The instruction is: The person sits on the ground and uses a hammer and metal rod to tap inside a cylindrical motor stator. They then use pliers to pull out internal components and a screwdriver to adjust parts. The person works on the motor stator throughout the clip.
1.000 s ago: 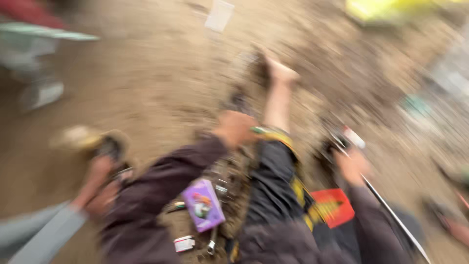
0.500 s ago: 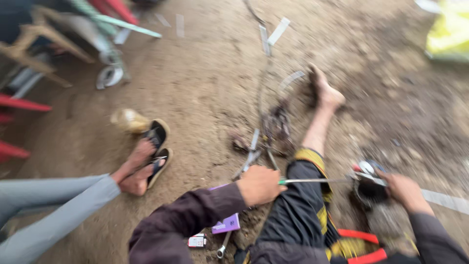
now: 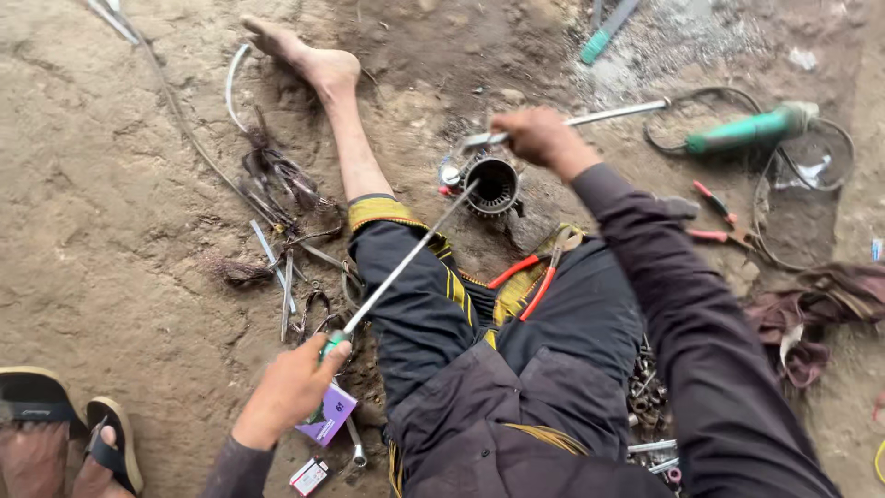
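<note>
Gripped in the left hand [image 3: 293, 392], low in the view, is the green handle of a long thin metal rod [image 3: 403, 265]; the fingers are curled tight around it, and the handle is mostly hidden inside the fist. The rod slants up and away over the person's dark trouser leg [image 3: 415, 304], its far tip reaching the rim of a round metal cylinder [image 3: 491, 184] that stands on the dirt ground [image 3: 111, 231]. Beneath the left hand lies a small purple box [image 3: 329, 417], partly covered by it.

Red-handled pliers [image 3: 539, 269] rest on the lap between the two arms. Farther off, the right hand [image 3: 536, 136] is closed around a flat silver metal bar [image 3: 590, 118], just above and beside the cylinder; the palm side cannot be seen. What sits inside the cylinder is hard to make out.

Beyond it, a bare foot [image 3: 309, 57] stretches out on the ground. A green-handled tool [image 3: 751, 129] lies to the far right among looped cables. Another person's sandalled feet [image 3: 55, 443] are cut off at the bottom left corner.
</note>
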